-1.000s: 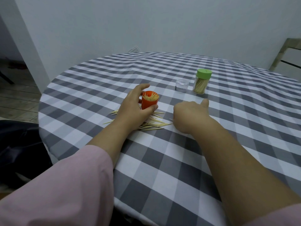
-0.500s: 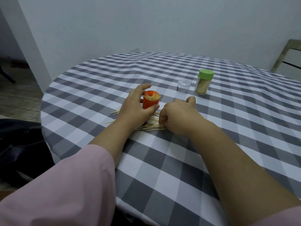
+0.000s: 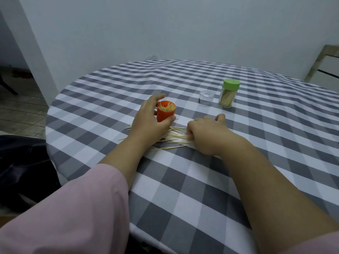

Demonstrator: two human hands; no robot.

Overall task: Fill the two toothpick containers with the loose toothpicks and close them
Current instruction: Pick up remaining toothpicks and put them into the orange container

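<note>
On worktop [image 3: 275, 143]: two toothpick containers, one clear cap [image 3: 206, 97], loose toothpicks [image 3: 174, 136].
Left hand [image 3: 148, 120] grips open orange container [image 3: 166, 113], part-filled; right hand [image 3: 207, 134] pinches loose toothpicks; green-lidded container [image 3: 229, 95] full, closed.

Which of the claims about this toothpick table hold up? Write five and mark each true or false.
1. The left hand grips the orange container. True.
2. The orange container is empty. False: toothpick tips show at its open top.
3. The green-lidded container is closed and holds toothpicks. True.
4. The right hand is lifted clear of the tablecloth. False: it lies low over the loose toothpicks, fingers curled on some.
5. The small clear jar stands to the right of the green-lidded container. False: it stands to its left.
</note>
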